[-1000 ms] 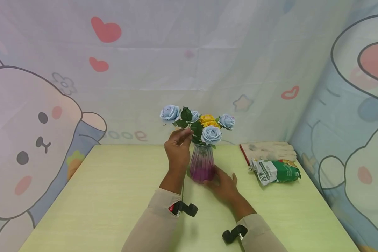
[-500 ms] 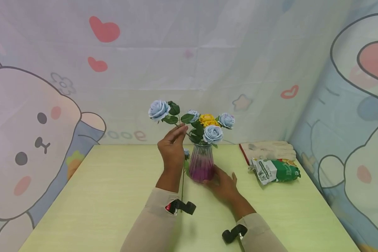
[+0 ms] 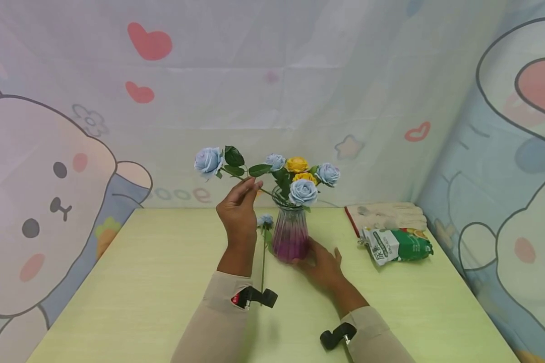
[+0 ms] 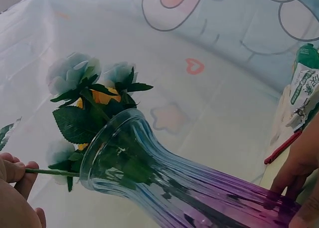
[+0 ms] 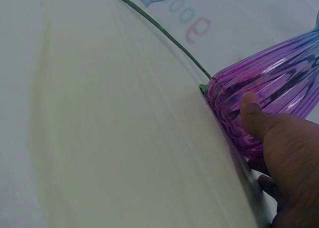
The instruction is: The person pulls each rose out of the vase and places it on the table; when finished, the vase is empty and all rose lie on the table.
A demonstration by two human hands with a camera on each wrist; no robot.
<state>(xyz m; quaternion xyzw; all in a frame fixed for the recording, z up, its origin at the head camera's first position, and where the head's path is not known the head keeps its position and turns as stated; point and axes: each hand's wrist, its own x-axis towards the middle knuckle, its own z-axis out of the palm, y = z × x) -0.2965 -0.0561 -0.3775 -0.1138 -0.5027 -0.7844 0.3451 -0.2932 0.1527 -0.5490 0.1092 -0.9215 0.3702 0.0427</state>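
A ribbed glass vase (image 3: 290, 234), shading from bluish at the mouth to purple at the base, stands on the table holding blue and yellow roses (image 3: 303, 192). My left hand (image 3: 238, 212) pinches the green stem of another blue rose (image 3: 208, 161), whose head leans out to the left. In the left wrist view that stem (image 4: 55, 172) runs from the fingertips to the vase's rim. Low on the vase, my right hand (image 3: 324, 267) grips the base, thumb (image 5: 251, 113) against the purple glass in the right wrist view.
One more blue rose (image 3: 265, 220) lies on the table just left of the vase, its stem pointing toward the front. To the right are a pale glove (image 3: 390, 217) with a red cuff edge and a green-and-white packet (image 3: 401, 247). A printed cloth backdrop (image 3: 236, 101) hangs behind.
The left hand has moved left with its rose, swinging the bloom away from the others. The rose lying on the table has come into sight. The right hand stays at the vase.
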